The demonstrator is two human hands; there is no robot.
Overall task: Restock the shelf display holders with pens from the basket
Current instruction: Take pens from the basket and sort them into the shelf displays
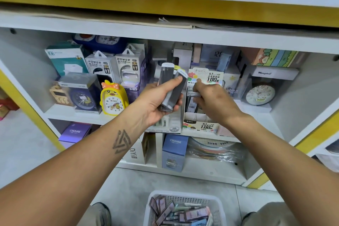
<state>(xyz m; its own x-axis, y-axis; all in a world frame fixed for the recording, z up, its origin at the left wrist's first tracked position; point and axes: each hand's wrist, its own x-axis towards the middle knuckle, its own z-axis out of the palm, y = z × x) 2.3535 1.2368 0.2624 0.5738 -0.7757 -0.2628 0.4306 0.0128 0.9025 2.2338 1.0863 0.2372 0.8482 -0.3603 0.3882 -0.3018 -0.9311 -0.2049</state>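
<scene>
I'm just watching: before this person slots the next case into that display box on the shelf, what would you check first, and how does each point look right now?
1. Spare cases held firmly: left hand grips a few slim grey cases. Ok.
2. Right hand at the display holder: its fingers pinch a case at the slots. Ok.
3. Case fully seated in its slot: hidden by the fingers. Cannot tell.
4. Free slot left in the holder: front compartments look empty. Ok.
5. Stock left: white basket on the floor holds more packs. Ok.
6. Neighbours clear: yellow duck clock stands apart to the left. Ok.
</scene>
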